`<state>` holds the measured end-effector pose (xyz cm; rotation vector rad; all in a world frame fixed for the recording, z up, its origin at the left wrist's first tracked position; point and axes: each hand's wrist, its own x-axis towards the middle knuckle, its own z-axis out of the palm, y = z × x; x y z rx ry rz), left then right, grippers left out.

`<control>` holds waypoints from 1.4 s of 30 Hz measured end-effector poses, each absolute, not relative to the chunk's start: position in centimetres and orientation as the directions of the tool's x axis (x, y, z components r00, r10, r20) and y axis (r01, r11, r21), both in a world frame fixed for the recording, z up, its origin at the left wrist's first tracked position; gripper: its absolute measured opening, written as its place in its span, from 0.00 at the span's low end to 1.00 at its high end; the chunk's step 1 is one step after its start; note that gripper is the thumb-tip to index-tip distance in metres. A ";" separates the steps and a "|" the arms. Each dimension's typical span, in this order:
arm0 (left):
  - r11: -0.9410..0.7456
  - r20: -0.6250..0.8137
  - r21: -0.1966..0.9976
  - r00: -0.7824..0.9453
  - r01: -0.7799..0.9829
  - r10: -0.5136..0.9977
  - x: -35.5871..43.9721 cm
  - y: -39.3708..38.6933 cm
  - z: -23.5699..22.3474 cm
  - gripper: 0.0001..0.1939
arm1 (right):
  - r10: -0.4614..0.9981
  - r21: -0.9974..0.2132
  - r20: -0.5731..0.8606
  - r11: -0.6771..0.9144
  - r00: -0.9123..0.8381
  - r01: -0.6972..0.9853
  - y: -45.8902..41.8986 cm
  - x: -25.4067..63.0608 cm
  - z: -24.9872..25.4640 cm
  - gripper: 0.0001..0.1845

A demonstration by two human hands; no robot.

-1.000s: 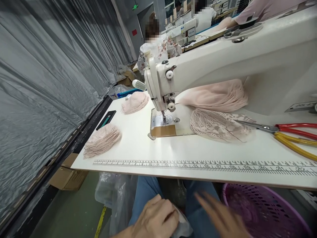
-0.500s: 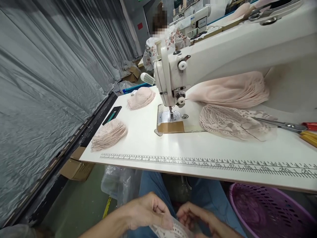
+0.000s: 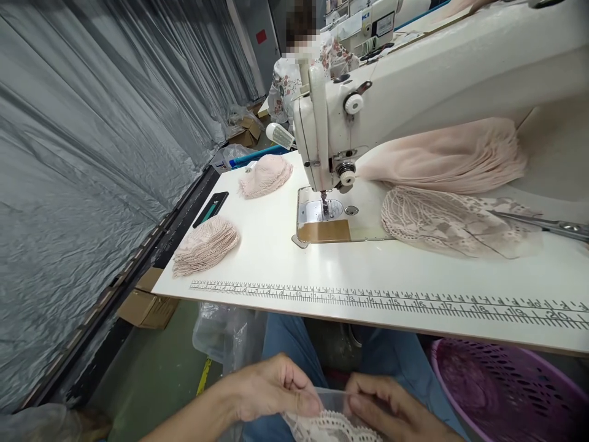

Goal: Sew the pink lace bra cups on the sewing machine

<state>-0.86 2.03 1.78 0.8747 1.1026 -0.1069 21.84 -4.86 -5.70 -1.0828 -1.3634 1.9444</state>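
Pale lace [image 3: 334,426]; left hand [image 3: 271,390] and right hand [image 3: 391,405] pinching it

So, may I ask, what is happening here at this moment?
The left hand and right hand hold a piece of lace between them, in front of the table. Two pink stacks lie left of the sewing machine. Scissors rest partly on other lace, to the right.

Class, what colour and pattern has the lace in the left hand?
The lace is pale cream, with rows of small holes; head view shows it best.
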 end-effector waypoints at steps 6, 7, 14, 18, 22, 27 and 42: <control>0.686 -0.809 0.565 0.470 0.457 0.353 -0.6 1.9 1.6 0.32 | 0.725 -0.894 -0.244 -0.426 -0.644 -0.142 -4.5 21.2 -5.7 0.27; 0.684 -0.807 0.567 0.474 0.459 0.351 -0.6 1.9 1.6 0.33 | 0.708 -0.870 -0.251 -0.464 -0.661 -0.166 -4.5 21.0 -5.7 0.27; 0.624 -0.777 0.617 0.495 0.480 0.388 -1.2 1.8 1.4 0.31 | 0.666 -0.802 -0.254 -0.550 -0.702 -0.232 -4.5 20.3 -6.4 0.28; 0.621 -0.791 0.595 0.509 0.511 0.339 -1.4 1.7 0.9 0.31 | 0.636 -0.772 -0.266 -0.591 -0.724 -0.235 -4.4 20.7 -7.0 0.26; 0.600 -0.815 0.569 0.485 0.563 0.318 -1.5 1.7 0.9 0.30 | 0.632 -0.763 -0.293 -0.607 -0.717 -0.224 -4.3 21.0 -7.4 0.27; 0.567 -0.806 0.580 0.514 0.585 0.294 -1.1 2.1 1.3 0.34 | 0.647 -0.767 -0.313 -0.604 -0.696 -0.216 -4.3 21.2 -7.0 0.27; 0.027 -0.733 0.652 0.621 0.758 0.278 2.0 4.4 4.4 0.27 | 0.680 -0.866 -0.271 -0.481 -0.681 -0.135 -3.4 21.1 -4.1 0.26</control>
